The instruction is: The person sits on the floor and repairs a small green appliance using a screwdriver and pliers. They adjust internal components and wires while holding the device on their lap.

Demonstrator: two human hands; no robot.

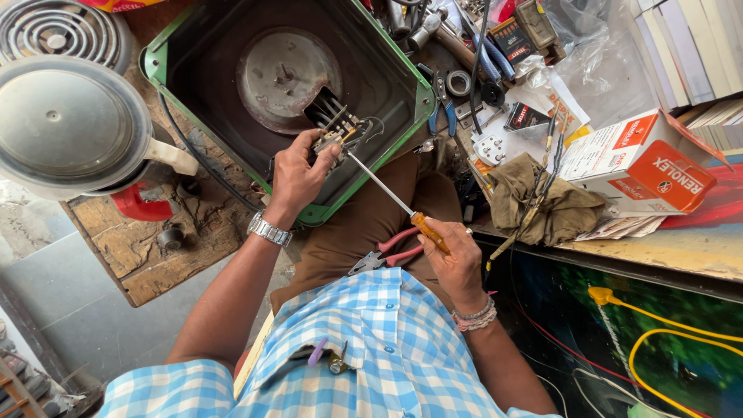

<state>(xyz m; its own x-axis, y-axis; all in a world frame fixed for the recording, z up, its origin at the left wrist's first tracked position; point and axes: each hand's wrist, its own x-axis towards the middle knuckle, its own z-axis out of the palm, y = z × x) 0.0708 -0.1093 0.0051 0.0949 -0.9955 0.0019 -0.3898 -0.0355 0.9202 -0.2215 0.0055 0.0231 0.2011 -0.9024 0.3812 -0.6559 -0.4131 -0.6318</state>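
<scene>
My left hand grips a small switch block with wires at the inner wall of an overturned green metal appliance casing. My right hand holds a screwdriver with an orange handle; its long shaft runs up-left and its tip meets the switch block. A round metal plate sits in the middle of the casing. Red-handled pliers lie on my lap, just left of my right hand.
A pot with a metal lid stands at left on a wooden board. A coil burner is at top left. The cluttered bench at right holds an orange-and-white box, a brown cloth, blue-handled pliers and tape. Yellow cable lies at lower right.
</scene>
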